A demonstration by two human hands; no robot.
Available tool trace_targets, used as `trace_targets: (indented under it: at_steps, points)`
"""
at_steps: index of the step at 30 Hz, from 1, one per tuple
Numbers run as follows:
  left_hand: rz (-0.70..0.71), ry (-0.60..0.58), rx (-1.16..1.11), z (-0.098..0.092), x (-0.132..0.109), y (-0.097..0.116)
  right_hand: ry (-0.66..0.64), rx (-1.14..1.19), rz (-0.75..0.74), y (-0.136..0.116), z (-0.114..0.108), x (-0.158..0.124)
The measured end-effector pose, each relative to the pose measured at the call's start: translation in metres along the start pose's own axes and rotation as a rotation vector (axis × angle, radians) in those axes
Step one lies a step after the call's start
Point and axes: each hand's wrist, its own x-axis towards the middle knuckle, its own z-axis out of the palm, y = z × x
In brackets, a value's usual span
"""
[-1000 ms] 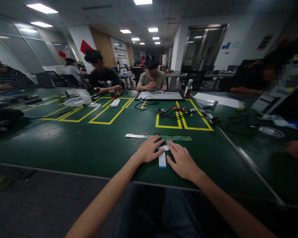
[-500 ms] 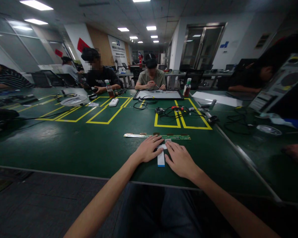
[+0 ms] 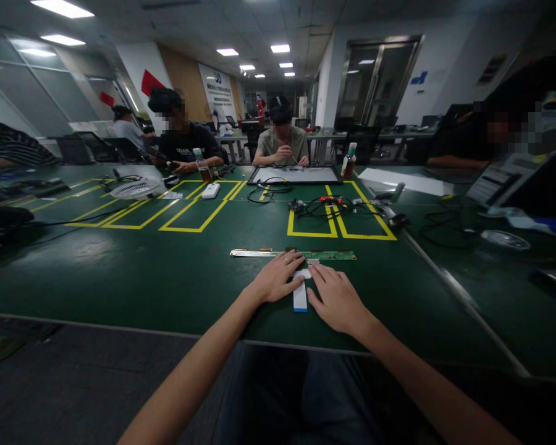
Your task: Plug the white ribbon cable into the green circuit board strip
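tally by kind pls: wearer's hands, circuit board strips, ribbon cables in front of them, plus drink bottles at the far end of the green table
hands: 2, left hand and right hand
circuit board strip: 1
white ribbon cable: 1
bottles: 2
total: 6
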Motion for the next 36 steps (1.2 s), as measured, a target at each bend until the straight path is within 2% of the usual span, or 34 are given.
trace_targets:
  at_steps: [7, 24, 36]
  points:
    - [-0.003, -0.026, -0.016, -0.0021, 0.0005, 0.0005, -0.006, -0.011, -0.003, -0.0005, -0.0019, 0.002]
    - [0.0, -0.005, -0.022, -0.0033, 0.0009, 0.0019, 0.001, -0.032, 0.004, -0.0018, 0.0009, 0.0024]
    - [-0.007, -0.033, -0.028, -0.0059, 0.0016, 0.0024, -0.026, -0.015, -0.016, 0.0065, 0.001, 0.0052]
